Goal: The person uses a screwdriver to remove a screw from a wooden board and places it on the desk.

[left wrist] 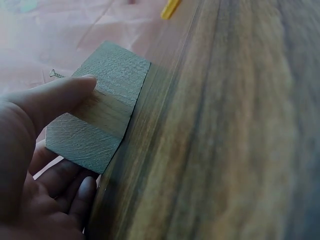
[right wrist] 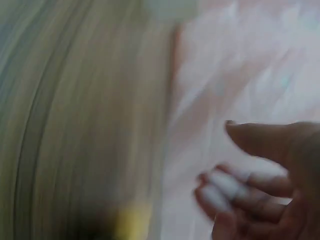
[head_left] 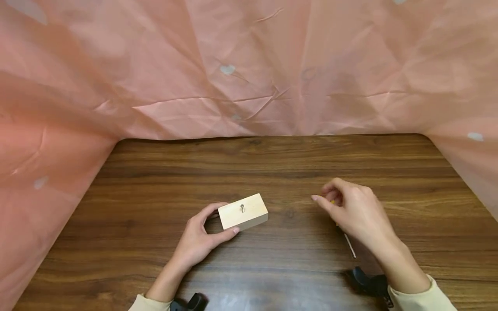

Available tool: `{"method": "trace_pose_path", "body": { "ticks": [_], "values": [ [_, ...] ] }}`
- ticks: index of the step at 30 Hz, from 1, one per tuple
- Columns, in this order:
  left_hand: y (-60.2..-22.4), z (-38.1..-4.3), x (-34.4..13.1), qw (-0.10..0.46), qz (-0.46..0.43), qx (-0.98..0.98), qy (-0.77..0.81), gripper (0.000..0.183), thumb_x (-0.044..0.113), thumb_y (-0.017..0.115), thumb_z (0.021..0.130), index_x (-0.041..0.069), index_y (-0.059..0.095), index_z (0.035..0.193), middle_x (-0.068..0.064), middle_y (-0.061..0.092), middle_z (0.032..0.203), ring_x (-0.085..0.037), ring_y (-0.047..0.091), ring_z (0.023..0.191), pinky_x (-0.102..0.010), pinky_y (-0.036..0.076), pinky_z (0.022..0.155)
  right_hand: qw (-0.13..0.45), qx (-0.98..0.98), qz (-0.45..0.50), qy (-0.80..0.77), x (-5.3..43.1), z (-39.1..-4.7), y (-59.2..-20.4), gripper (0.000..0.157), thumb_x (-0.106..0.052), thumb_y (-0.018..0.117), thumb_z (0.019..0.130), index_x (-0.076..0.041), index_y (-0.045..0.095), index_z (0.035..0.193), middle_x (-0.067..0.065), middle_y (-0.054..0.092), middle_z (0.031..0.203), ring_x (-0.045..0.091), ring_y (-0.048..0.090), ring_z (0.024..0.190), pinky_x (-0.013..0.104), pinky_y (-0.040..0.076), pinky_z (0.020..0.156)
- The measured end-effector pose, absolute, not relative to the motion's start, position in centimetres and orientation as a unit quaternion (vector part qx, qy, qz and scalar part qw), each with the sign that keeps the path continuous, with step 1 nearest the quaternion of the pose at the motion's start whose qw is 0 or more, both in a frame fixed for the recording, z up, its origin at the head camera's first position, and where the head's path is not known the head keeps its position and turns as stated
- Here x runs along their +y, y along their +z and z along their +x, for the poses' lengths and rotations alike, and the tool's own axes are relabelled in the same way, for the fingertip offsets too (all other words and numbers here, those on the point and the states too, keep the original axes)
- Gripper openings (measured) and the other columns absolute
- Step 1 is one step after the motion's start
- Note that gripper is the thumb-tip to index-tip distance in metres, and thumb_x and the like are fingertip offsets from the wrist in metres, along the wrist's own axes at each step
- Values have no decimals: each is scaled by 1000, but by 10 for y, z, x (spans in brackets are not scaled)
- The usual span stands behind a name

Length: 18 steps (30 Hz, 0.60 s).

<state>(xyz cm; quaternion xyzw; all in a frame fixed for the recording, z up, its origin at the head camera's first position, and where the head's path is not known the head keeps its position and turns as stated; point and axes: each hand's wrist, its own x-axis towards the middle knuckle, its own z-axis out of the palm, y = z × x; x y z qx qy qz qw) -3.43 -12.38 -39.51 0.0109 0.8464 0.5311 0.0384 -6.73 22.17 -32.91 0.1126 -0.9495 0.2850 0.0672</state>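
Observation:
My left hand grips a pale wooden block from its left end, thumb on the near side and fingers on the far side. A small screw stands up from the block's top face; it shows past the thumb in the left wrist view too. Over on the right, my right hand hovers above a screwdriver, whose thin metal shaft points toward me. That hand hides most of the yellow handle. Its fingers are loosely bent, the thumb is apart from them, and the blurred right wrist view shows nothing between them.
Both hands are over a brown wood-grain table. Pink cloth with pale hearts hangs along its back and sides. Black wrist mounts sit at both sleeves.

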Motion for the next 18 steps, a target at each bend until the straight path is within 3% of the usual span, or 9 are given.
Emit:
{"method": "trace_pose_path", "body": {
  "ticks": [2, 6, 12, 18],
  "values": [
    [-394, -36, -124, 36, 12, 848, 529, 56, 33, 97, 80, 38, 71, 130, 10, 74, 128, -16, 62, 124, -50, 39, 117, 94, -923, 173, 332, 191, -65, -328, 16, -25, 84, 95, -13, 79, 104, -7, 75, 86, 6, 64, 74, 28, 53, 66],
    [-396, -38, -118, 34, 12, 847, 530, 57, 33, 97, 81, 38, 71, 131, 10, 74, 130, -15, 63, 126, -50, 39, 117, 92, -878, 250, 397, 136, -68, -340, 20, -21, 88, 91, -15, 82, 108, -7, 73, 89, 7, 61, 75, 23, 51, 67],
    [-398, -38, -109, 46, 14, 846, 531, 56, 37, 96, 81, 39, 71, 131, 10, 74, 131, -15, 62, 126, -50, 39, 116, 111, -871, 216, 428, 108, -71, -360, 15, -17, 94, 83, -17, 83, 93, -9, 76, 85, 9, 63, 83, 26, 50, 72],
    [-398, -39, -109, 42, 24, 848, 528, 56, 33, 97, 81, 37, 71, 130, 10, 74, 129, -15, 64, 124, -50, 41, 115, 80, -839, 168, 511, 111, -70, -359, 8, -15, 89, 89, -17, 82, 93, -6, 76, 83, 9, 58, 70, 23, 48, 63]
  ]
}}
